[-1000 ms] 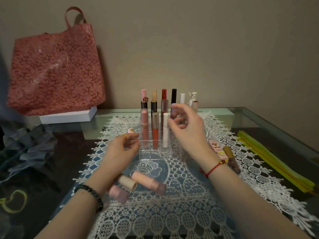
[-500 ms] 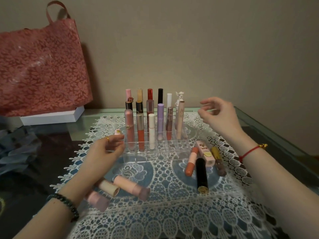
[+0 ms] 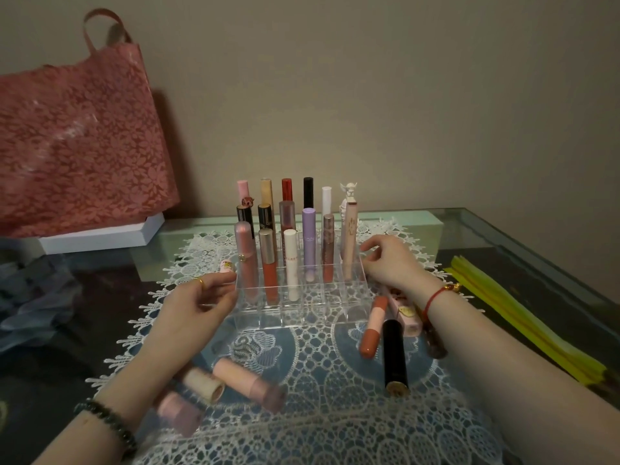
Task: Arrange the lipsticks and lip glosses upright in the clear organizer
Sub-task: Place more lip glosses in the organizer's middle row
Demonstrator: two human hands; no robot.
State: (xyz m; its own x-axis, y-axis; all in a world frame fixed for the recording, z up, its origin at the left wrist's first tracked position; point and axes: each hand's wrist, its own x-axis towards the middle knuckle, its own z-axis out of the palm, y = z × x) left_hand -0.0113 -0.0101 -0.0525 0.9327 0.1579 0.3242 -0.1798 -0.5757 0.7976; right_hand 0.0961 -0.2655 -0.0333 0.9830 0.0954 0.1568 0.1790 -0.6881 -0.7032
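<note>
The clear organizer (image 3: 302,318) stands on the lace mat with several tubes upright in its back rows, among them a lilac tube (image 3: 309,245). My left hand (image 3: 198,307) grips a small pink lipstick (image 3: 227,266) beside the organizer's left wall. My right hand (image 3: 391,263) sits at its right wall, fingers loosely bent and holding nothing. An orange tube (image 3: 372,327), a black tube (image 3: 395,357) and a pink boxy tube (image 3: 404,312) lie loose under my right wrist. Three pink and cream lipsticks (image 3: 248,384) lie near my left forearm.
A white lace mat (image 3: 335,424) covers the glass table. A red floral bag (image 3: 77,146) stands on a white box (image 3: 100,236) at the back left. Yellow strips (image 3: 523,317) lie along the right side, and grey cloth (image 3: 30,297) lies at the left.
My right hand left the tubes in the organizer, rose to the right, then came down beside the organizer's right wall. My left hand kept holding the small pink lipstick in place.
</note>
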